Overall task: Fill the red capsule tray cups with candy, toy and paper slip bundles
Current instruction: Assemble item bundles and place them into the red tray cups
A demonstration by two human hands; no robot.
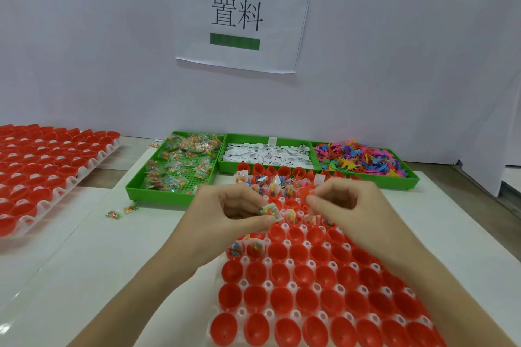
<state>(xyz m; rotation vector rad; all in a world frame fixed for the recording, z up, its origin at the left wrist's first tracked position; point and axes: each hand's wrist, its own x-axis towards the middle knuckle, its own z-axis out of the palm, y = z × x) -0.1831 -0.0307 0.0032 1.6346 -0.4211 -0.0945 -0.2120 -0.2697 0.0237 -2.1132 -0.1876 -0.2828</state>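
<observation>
Head view shows the left hand (234,213) pinching a small candy packet (271,212) over the middle rows of the red capsule tray (315,290), fingers curled round it. Right hand (345,203), just beside it above the same tray, has curled fingers; whether they grip anything I cannot tell. Beyond the tray sit three green bins (135,186): candy packets, paper slips (265,153), coloured toys (358,158).

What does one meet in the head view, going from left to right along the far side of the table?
Second tray of red cups → green tray of candy packets → green tray of paper slips → green tray of colourful toys.
</observation>
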